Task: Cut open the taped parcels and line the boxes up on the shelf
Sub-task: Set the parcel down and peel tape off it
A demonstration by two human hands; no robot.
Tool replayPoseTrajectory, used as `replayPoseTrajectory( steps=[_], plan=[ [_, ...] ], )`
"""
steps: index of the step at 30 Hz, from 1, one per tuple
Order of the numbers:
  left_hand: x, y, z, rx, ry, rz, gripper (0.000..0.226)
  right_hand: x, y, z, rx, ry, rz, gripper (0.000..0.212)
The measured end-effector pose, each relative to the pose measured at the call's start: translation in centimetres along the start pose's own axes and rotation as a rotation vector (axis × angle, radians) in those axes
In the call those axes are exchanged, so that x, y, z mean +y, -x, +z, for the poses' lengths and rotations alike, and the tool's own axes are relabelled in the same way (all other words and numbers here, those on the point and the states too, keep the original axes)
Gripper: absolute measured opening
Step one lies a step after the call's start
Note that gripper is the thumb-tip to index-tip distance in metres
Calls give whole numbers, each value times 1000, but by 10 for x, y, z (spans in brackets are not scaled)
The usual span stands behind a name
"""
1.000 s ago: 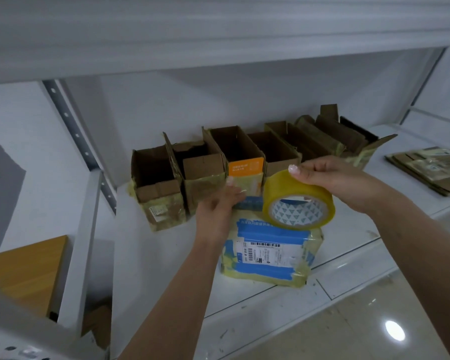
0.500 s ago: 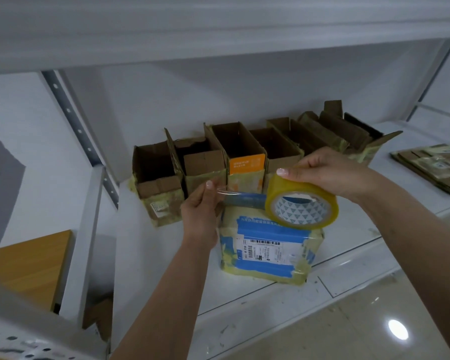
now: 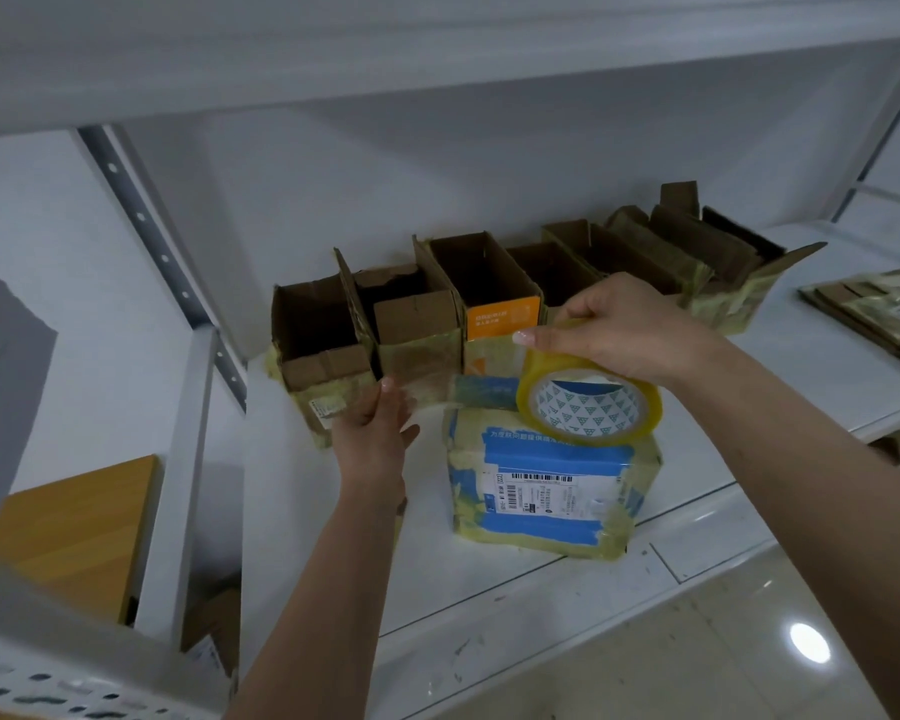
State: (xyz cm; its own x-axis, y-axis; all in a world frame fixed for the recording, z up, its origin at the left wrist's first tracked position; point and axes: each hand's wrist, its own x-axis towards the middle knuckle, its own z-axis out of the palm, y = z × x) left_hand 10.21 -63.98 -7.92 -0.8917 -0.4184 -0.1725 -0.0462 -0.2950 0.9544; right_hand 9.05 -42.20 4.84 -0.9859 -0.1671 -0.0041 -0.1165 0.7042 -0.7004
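1. Up close, the right hand (image 3: 619,330) grips a roll of clear yellowish packing tape (image 3: 588,402) from above, its white core printed with small blue triangles; the roll rests on top of the taped parcel.
2. The left hand (image 3: 372,433) pinches the free end of a clear tape strip (image 3: 437,394) that runs right to the roll, fingers curled round it.
3. That strip is longer than half a second ago: the left hand has moved further left and nearer, away from the roll.
4. Beneath the roll, a taped cardboard parcel with a blue-and-white shipping label (image 3: 546,485) stands on the white metal shelf (image 3: 489,589), near its front edge. The label carries barcodes and small print too fine to read.
5. Further back, a row of opened brown cardboard boxes (image 3: 437,309) stands side by side along the shelf; those whose insides show look empty. One bears an orange panel (image 3: 502,317) with illegible white writing.
6. Far right lies a stack of flattened cardboard (image 3: 884,309).
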Motion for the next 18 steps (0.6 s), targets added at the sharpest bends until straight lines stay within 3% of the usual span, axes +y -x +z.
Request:
replayPoseTrajectory(
  steps=[10, 15, 18],
  plan=[
    [-44, 13, 21, -145, -30, -363, 33, 6, 2, 9, 80, -217, -42, 26],
    [-47, 11, 21, -194, 48, -499, 36, 6, 3, 8, 68, -258, -49, 23],
    [-54, 14, 23, -145, 86, -526, 32, 6, 2, 9, 76, -262, -58, 24]
  ],
)
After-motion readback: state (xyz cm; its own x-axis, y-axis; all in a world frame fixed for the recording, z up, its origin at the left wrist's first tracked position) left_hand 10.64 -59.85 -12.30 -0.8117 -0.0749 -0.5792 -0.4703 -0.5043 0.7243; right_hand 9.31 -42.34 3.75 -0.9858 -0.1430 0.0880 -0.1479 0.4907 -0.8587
